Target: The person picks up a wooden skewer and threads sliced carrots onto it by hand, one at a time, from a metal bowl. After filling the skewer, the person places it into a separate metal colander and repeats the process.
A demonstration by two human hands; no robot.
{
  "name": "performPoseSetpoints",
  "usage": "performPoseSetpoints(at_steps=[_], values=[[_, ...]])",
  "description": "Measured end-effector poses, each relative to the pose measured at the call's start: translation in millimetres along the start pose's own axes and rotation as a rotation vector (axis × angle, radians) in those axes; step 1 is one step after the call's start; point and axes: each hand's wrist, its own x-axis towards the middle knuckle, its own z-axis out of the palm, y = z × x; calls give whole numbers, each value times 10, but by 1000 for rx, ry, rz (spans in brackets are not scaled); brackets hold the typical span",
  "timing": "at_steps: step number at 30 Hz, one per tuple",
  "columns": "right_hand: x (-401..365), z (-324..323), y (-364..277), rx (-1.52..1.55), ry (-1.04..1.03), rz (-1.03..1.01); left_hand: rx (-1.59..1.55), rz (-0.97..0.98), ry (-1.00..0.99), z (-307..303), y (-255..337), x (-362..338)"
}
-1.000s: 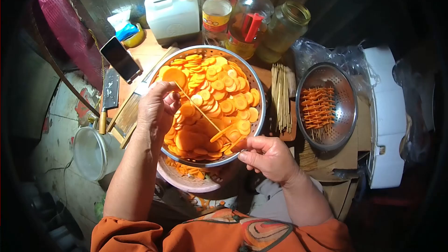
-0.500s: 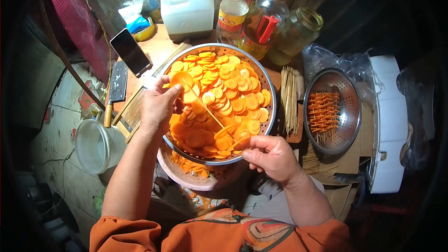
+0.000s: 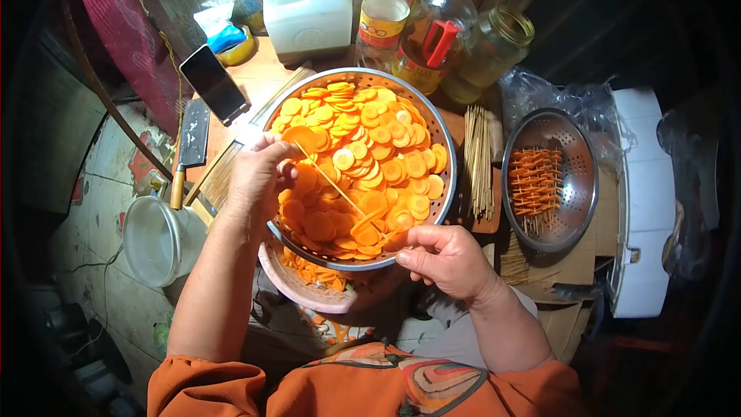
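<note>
My left hand (image 3: 266,170) pinches a carrot slice (image 3: 301,137) between thumb and fingers, at the upper left of the colander. The tip of a bamboo skewer (image 3: 332,182) meets this slice's lower edge. My right hand (image 3: 444,259) is closed on the skewer's other end, by the colander's near rim. A few carrot slices (image 3: 367,224) are threaded on the skewer near the right fingers. Below both hands, the large metal colander (image 3: 451,156) is heaped with loose carrot slices (image 3: 382,135).
Bundled skewers (image 3: 478,162) lie right of the colander, beside a smaller colander (image 3: 575,216) holding finished carrot skewers (image 3: 536,181). Bottles (image 3: 384,19) and a white jug (image 3: 309,19) stand behind. A phone (image 3: 214,83), cleaver (image 3: 194,135) and bucket (image 3: 158,243) are left. A pink basin (image 3: 301,293) sits underneath.
The carrot slice in my left hand has tilted from nearly face-on to a flatter angle. The skewer and both hands have shifted only slightly.
</note>
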Motion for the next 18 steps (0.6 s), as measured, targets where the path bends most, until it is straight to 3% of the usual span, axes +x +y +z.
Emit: performPoseSetpoints(at_steps=[2, 18], values=[[-5, 11, -18, 3, 0, 8, -216, -20, 24, -4, -18, 20], [24, 132, 55, 33, 5, -22, -274, -20, 96, 50, 11, -45]])
